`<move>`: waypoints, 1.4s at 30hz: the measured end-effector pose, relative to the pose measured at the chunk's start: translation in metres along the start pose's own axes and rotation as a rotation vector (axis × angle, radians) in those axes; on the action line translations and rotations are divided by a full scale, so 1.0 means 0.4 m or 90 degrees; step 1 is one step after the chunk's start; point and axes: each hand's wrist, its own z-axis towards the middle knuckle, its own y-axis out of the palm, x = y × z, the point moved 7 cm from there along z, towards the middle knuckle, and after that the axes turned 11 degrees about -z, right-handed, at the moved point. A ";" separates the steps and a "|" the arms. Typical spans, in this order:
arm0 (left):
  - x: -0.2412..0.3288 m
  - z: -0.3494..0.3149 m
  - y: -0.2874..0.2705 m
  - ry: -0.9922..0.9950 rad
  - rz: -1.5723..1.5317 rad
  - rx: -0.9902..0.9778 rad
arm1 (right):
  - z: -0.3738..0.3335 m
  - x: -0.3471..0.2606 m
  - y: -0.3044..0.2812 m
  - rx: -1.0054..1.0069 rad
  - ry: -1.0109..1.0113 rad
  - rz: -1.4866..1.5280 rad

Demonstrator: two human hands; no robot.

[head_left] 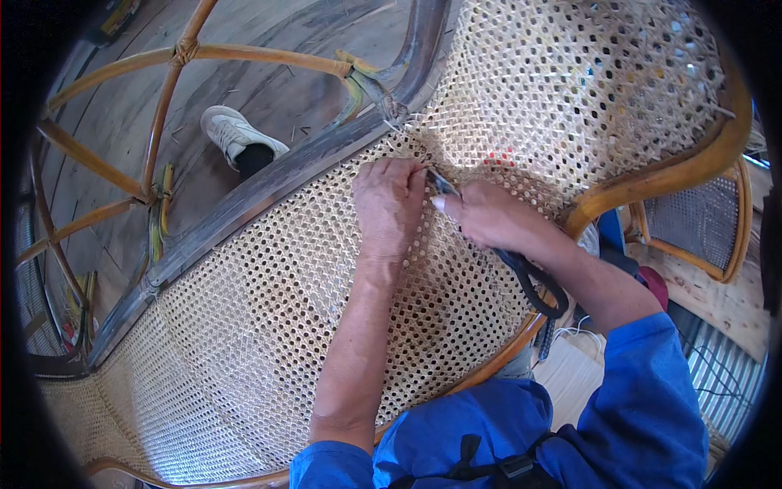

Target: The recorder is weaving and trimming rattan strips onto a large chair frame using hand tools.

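Note:
A woven cane panel (269,301) spans a curved rattan chair frame (652,181) in front of me. My left hand (387,204) rests on the weave, its fingers curled and closed near the fold where the lower panel meets the raised one. Whatever its fingertips pinch is too small to make out. Close beside it, my right hand (497,216) grips scissors with black loop handles (521,267). Their metal tip points toward my left fingertips at the fold. Small red marks (499,156) show on the cane just beyond my right hand.
A dark wooden rail (269,196) borders the panel on the far left. Beyond it stands a bare rattan frame with bound joints (186,52). A white shoe (232,134) is on the wooden floor. Another cane-panelled piece (692,220) stands at right, near a white cord (580,331).

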 end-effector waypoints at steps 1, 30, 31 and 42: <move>-0.007 -0.008 -0.017 -0.018 -0.034 0.017 | -0.031 0.000 0.014 0.029 -0.030 -0.028; -0.086 -0.202 -0.199 -0.022 0.311 -0.102 | -0.470 0.789 0.836 0.276 0.374 0.051; -0.089 -0.207 -0.211 -0.027 0.304 -0.097 | -0.460 0.797 0.826 0.275 0.366 0.051; -0.075 -0.194 -0.194 -0.020 0.316 -0.062 | -0.414 0.782 0.714 0.422 0.305 0.370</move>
